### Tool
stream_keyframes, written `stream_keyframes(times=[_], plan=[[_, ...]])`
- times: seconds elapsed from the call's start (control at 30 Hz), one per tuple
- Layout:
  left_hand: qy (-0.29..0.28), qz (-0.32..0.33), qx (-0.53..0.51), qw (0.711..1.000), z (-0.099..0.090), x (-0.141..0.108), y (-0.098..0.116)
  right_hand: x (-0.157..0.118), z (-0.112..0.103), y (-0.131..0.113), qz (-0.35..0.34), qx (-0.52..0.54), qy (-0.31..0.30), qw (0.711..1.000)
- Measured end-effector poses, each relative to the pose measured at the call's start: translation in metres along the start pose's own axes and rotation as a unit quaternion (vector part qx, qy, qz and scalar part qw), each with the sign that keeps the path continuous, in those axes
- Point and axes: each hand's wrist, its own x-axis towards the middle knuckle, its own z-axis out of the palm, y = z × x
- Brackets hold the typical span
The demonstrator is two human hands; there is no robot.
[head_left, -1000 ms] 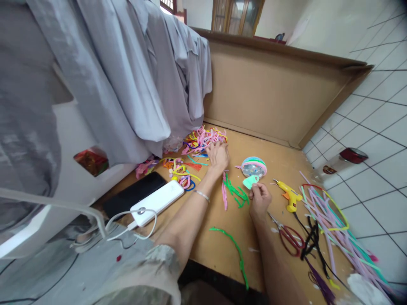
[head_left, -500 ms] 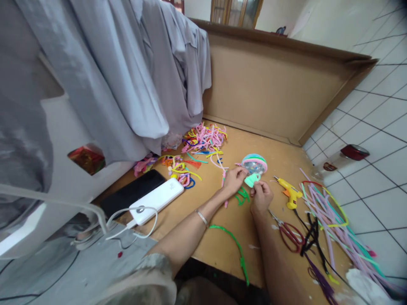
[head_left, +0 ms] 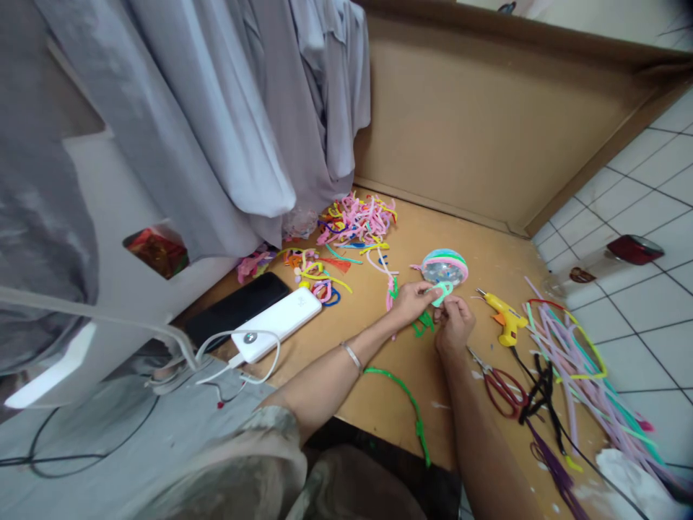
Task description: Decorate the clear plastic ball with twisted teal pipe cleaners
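A small mint-green piece (head_left: pixel 442 292) is pinched between my two hands over the brown table. My left hand (head_left: pixel 412 302) has its fingertips closed on the piece's left side. My right hand (head_left: pixel 455 322) grips its lower right edge with bent fingers. Just beyond the hands sits a clear round container (head_left: pixel 444 269) with pink, green and blue bands around it. Green pipe-cleaner bits (head_left: pixel 422 325) lie under and between my hands.
To the right are a yellow glue gun (head_left: pixel 506 318), red-handled scissors (head_left: pixel 504 392) and long pipe cleaners (head_left: pixel 585 375). On the left lie a white power bank (head_left: pixel 279 323), a black phone (head_left: pixel 238 310) and a colourful pile (head_left: pixel 360 220). Cardboard (head_left: pixel 449 115) stands behind.
The camera view has tilted down and shifted. The mint-green piece has turned between my fingers, and my left fingertips now overlap its side.
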Motion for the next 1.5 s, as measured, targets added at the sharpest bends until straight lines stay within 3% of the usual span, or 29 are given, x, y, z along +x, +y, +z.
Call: stream_keyframes(times=[0.2,0.37,0.6,0.9,1.23,1.5], plan=[[0.003,-0.022,-0.074,0.997,0.000,0.001,-0.001,-0.002,0.003,-0.003,0.004,-0.014,-0.007,1.000],[0.048,-0.006,-0.044,0.998,-0.001,0.003,-0.001,-0.003,0.005,-0.004,-0.001,-0.036,-0.014,0.999],[0.056,0.006,-0.078,0.995,-0.003,-0.001,0.004,-0.002,0.003,0.000,0.014,-0.025,-0.050,0.998],[0.049,-0.009,-0.153,0.987,-0.005,0.000,0.002,-0.005,0.007,0.000,0.009,-0.061,-0.048,0.997],[0.057,-0.002,-0.124,0.991,-0.009,0.001,0.007,-0.007,0.005,-0.002,-0.007,-0.060,-0.080,0.995],[0.025,-0.008,-0.155,0.988,-0.009,0.002,0.004,-0.007,0.008,-0.008,0.000,-0.064,-0.032,0.997]])
